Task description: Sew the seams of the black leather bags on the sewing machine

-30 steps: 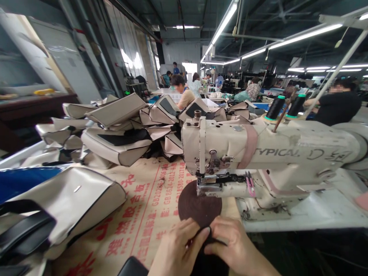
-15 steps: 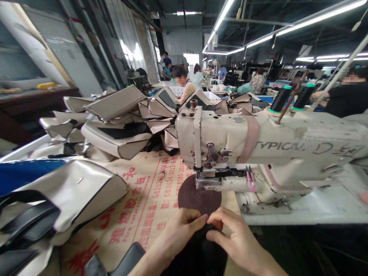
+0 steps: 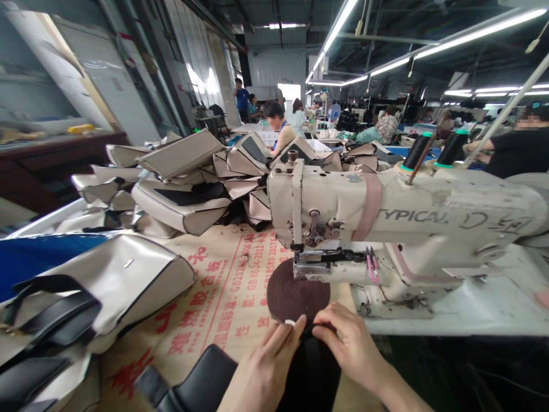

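My left hand [image 3: 268, 366] and my right hand [image 3: 347, 340] meet at the bottom centre, fingers pinched on a black piece of material [image 3: 311, 372] that hangs toward me. Just beyond the fingertips lies a round dark brown disc [image 3: 295, 294] on the table. Over the disc stands the head of a cream sewing machine [image 3: 386, 223] marked TYPICAL, its needle area [image 3: 309, 266] close above the disc's far edge. A black padded part [image 3: 197, 383] lies left of my left wrist.
Brown paper with red print [image 3: 218, 292] covers the table. Beige and black bags [image 3: 180, 194] are heaped behind it, another bag [image 3: 115, 292] lies at the left. Two black thread cones [image 3: 429, 149] stand on the machine. Several people sit at other tables in the background.
Both hands have shifted slightly on the black material; my left fingers now stretch toward the disc's near edge. The black padded part at the lower left shows more. The view has tilted slightly.
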`<state>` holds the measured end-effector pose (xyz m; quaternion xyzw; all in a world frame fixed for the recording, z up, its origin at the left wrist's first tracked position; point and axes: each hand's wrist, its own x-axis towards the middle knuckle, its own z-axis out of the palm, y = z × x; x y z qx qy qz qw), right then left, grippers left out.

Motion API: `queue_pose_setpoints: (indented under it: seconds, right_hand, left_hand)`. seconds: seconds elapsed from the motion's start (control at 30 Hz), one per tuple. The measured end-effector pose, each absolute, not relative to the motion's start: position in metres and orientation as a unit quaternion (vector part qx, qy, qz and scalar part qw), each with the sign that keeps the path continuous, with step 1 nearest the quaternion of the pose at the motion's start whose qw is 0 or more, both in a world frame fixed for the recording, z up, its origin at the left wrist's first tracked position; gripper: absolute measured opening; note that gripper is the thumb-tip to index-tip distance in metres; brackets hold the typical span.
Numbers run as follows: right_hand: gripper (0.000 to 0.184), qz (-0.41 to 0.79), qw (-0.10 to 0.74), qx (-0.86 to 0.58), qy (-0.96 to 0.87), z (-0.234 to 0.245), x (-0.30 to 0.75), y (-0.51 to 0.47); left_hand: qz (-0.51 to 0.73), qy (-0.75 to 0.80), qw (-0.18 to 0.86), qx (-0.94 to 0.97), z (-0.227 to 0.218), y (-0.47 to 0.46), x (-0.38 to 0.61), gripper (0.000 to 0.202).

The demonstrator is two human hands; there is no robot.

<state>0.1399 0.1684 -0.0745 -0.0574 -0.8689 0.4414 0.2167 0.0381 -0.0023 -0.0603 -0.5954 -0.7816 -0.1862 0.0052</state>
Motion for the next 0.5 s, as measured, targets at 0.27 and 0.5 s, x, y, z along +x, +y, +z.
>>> queue_pose_setpoints:
  seconds: [0.27, 0.5]
  right_hand:
    - [0.013, 0.461, 0.195, -0.065, -0.863, -0.074, 0.136, 0.173]
    - [0.014, 0.446, 0.162, -0.033, -0.88, -0.076, 0.132, 0.178]
  left_hand:
    - [-0.182, -0.758, 0.007, -0.626, -0.072, 0.005, 0.028, 0.067]
    - [-0.229, -0.768, -0.045, -0.596, -0.064, 0.018, 0.03, 0.036]
